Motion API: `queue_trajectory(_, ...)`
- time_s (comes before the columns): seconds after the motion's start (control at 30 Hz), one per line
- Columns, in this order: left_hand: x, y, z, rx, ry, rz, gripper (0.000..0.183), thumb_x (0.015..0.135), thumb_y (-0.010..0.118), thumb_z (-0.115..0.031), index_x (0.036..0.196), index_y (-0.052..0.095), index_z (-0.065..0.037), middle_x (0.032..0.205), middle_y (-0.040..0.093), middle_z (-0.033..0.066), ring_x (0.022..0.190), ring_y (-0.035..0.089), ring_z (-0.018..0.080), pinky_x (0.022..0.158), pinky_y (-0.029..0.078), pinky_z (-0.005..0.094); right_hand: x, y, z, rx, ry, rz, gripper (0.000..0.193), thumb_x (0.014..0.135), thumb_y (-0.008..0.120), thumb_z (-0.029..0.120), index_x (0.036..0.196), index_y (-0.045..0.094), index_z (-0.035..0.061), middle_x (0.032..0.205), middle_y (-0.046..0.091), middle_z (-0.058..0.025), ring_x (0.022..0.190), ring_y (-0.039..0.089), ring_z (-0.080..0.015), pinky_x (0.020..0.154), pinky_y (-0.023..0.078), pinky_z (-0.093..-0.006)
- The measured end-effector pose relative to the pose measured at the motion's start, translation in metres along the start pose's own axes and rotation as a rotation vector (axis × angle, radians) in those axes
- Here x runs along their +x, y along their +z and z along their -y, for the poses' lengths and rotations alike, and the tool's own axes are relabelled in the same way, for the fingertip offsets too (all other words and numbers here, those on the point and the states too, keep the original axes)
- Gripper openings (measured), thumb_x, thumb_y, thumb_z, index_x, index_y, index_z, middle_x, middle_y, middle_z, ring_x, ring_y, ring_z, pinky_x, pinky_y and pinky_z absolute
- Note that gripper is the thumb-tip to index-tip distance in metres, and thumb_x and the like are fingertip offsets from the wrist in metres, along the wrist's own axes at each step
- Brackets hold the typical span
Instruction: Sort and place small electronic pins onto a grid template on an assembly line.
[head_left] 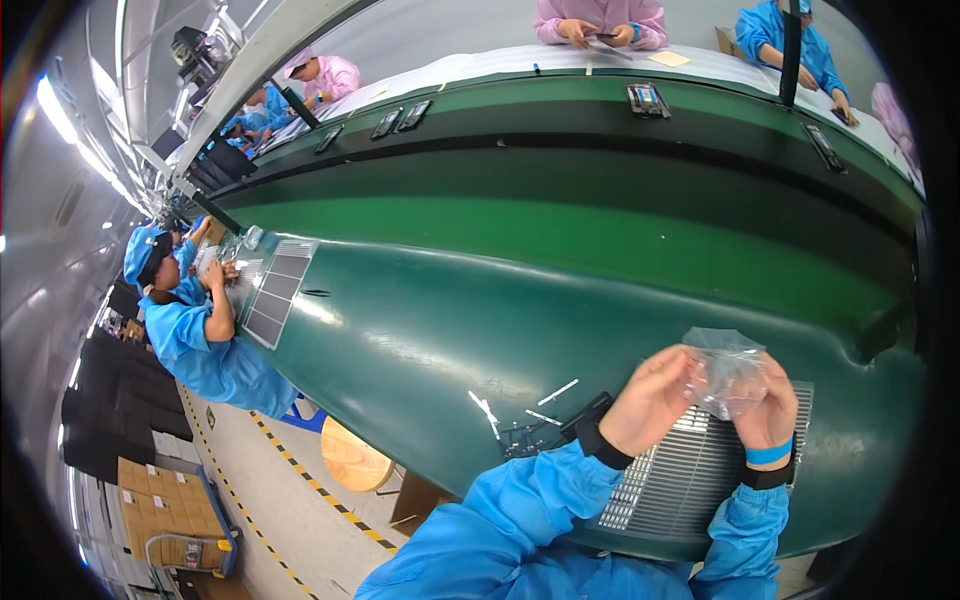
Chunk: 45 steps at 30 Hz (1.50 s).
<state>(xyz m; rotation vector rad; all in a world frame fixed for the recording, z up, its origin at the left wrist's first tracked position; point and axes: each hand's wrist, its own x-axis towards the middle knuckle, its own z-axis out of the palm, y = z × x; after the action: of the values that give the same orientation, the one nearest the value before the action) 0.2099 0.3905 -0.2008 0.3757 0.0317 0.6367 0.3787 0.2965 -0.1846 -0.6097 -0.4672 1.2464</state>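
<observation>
Between my two hands is a crumpled clear plastic bag (725,365), raised above the bench. My left hand (650,398) pinches its left side with fingers closed. My right hand (768,408) grips the right side, its fingers partly seen through the film. Beneath my wrists lies a slotted sheet (675,470) with rows of thin strips, partly covered by my arms. Left of my left wrist are a few loose white strips (557,392), small dark pieces (530,438) and a black object (590,412) that my wrist partly hides.
A green bench (420,350) runs leftward to a co-worker in blue (195,330) beside a grey panelled sheet (280,292). Beyond it, a green conveyor (520,215) carries several phone-like devices (646,101). More people sit opposite. A wooden stool (355,455) and carton-loaded cart (170,505) stand left.
</observation>
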Motion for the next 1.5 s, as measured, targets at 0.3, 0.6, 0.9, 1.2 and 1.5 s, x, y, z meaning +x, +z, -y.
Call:
queue_trajectory(0.3, -0.002, -0.007, 0.015, 0.089, -0.231, 0.092, 0.024, 0.104, 0.05, -0.028, 0.1, 0.055, -0.005, 0.076, 0.053, -0.0018, 0.064, 0.049, 0.0073, 0.058, 0.042, 0.0235, -0.012, -0.007, -0.006, 0.254, -0.017, 0.066, 0.023, 0.082, 0.059, 0.003, 0.103, 0.051, 0.0011, 0.086, 0.054, -0.0042, 0.072, 0.052, -0.0136, 0.066, 0.045, -0.0278)
queue_trajectory(0.6, -0.003, 0.008, -0.002, 0.097, -0.016, -0.298, 0.013, 0.102, 0.054, -0.021, 0.099, 0.056, -0.008, 0.071, 0.046, -0.0062, 0.057, 0.039, 0.0051, 0.054, 0.033, 0.022, 0.006, 0.019, -0.017, 0.093, -0.004, 0.155, 0.05, 0.093, 0.057, 0.004, 0.141, 0.044, 0.0052, 0.103, 0.063, -0.0081, 0.1, 0.06, -0.0201, 0.095, 0.047, -0.039)
queue_trajectory(0.9, -0.004, 0.003, 0.002, 0.235, 0.0, -0.26, 0.026, 0.102, 0.051, -0.028, 0.116, 0.051, -0.006, 0.101, 0.055, 0.0035, 0.087, 0.054, 0.0135, 0.084, 0.049, 0.0314, 0.002, 0.004, -0.015, 0.103, 0.009, 0.08, 0.046, 0.09, 0.05, -0.001, 0.136, 0.046, 0.0021, 0.091, 0.062, -0.0035, 0.083, 0.059, -0.0143, 0.08, 0.049, -0.0311)
queue_trajectory(1.2, -0.004, 0.028, 0.004, 1.252, 0.288, -0.197, 0.049, 0.08, 0.061, 0.009, 0.125, 0.043, -0.002, 0.124, 0.047, 0.0089, 0.095, 0.054, 0.0125, 0.076, 0.052, 0.027, 0.0, 0.024, -0.012, -0.193, -0.03, -0.106, 0.043, 0.091, 0.046, 0.005, 0.134, 0.046, -0.0002, 0.079, 0.048, 0.0024, 0.071, 0.044, -0.0073, 0.065, 0.037, -0.0227)
queue_trajectory(1.5, -0.003, 0.031, 0.01, 1.616, 0.408, -0.414, 0.035, 0.081, 0.069, 0.007, 0.111, 0.052, 0.002, 0.099, 0.059, 0.008, 0.083, 0.06, 0.0095, 0.064, 0.051, 0.0217, -0.002, 0.038, -0.031, -1.03, -0.314, -0.307, 0.06, 0.079, 0.066, -0.005, 0.134, 0.047, 0.0082, 0.089, 0.043, 0.0025, 0.082, 0.045, -0.0071, 0.075, 0.042, -0.0217)
